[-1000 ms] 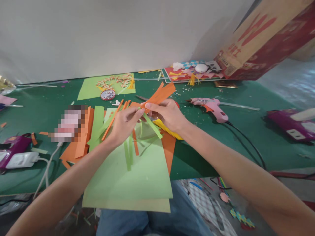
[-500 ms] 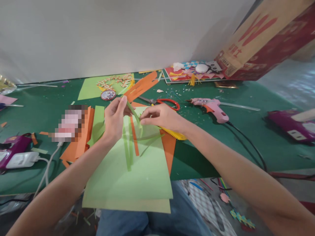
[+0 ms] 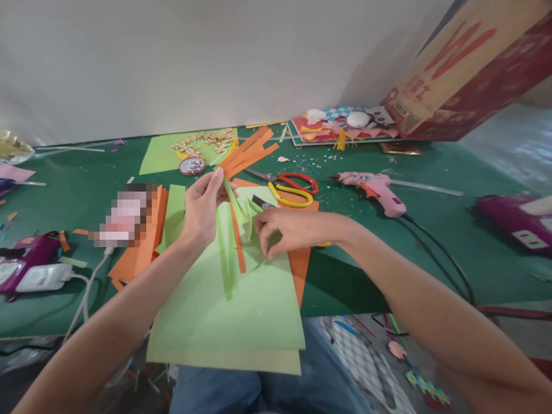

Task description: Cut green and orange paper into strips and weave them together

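My left hand (image 3: 202,207) is closed on a bunch of paper strips. Orange strips (image 3: 250,152) fan out above its fingers, and green strips (image 3: 235,201) hang down on its right side. My right hand (image 3: 288,230) is to the right of the bunch, thumb and finger pinched together low down at the end of a thin green strip (image 3: 260,264). Its other fingers are curled. Under both hands lies a stack of light green paper sheets (image 3: 224,328), with a loose orange strip (image 3: 238,244) and green strips on top.
Red-and-yellow-handled scissors (image 3: 297,184) lie behind my right hand. A pink glue gun (image 3: 379,190) with a cable rests on the right. On the left are a phone (image 3: 125,215), orange sheets (image 3: 146,247) and a purple power strip (image 3: 32,259). A paper bag (image 3: 452,75) stands at the back right.
My right hand has moved down and right, away from the strips by my left hand, uncovering the yellow scissor handle. The orange strips have spread apart. My left hand stays almost in place.
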Demonstrator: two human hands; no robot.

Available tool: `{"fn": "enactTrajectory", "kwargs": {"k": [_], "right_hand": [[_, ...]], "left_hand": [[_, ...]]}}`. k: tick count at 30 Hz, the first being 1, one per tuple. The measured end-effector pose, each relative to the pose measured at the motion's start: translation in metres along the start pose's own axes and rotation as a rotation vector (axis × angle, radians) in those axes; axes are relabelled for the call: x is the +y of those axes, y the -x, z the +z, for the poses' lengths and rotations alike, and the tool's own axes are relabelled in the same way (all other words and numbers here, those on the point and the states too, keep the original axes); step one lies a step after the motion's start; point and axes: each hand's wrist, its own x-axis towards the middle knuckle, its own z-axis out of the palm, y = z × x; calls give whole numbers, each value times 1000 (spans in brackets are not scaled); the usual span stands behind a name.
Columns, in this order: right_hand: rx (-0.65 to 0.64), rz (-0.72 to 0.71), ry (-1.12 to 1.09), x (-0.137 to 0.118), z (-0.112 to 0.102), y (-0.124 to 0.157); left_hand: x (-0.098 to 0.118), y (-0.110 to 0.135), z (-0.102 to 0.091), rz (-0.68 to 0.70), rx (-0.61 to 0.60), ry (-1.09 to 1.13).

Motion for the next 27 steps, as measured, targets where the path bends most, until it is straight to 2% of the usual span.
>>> {"fn": "enactTrajectory", "kwargs": {"k": [6, 10, 12, 16, 18, 21, 24, 27], "right_hand": [[-26, 78, -192, -3, -14, 7], [6, 62, -437, 0, -28, 25], [106, 33, -582, 4, -31, 32], [480, -35, -697, 12, -32, 36], [697, -38, -672, 15, -32, 32], [930, 36, -414, 17, -31, 24], [979, 133, -130, 19, -29, 20], [977, 157, -21, 22, -28, 20]], "left_hand": [[-1, 1, -1, -8, -37, -78], [-1, 1, -1, -11, -95, -172], [-1, 2, -1, -5, -145, -233], [-3, 5, -1, 37, -231, -440], [-3, 8, 0, 65, -271, -537], [-1, 10, 1, 90, -293, -592], [1, 11, 2, 112, -281, -635], [3, 10, 2, 136, -279, -699]]}}
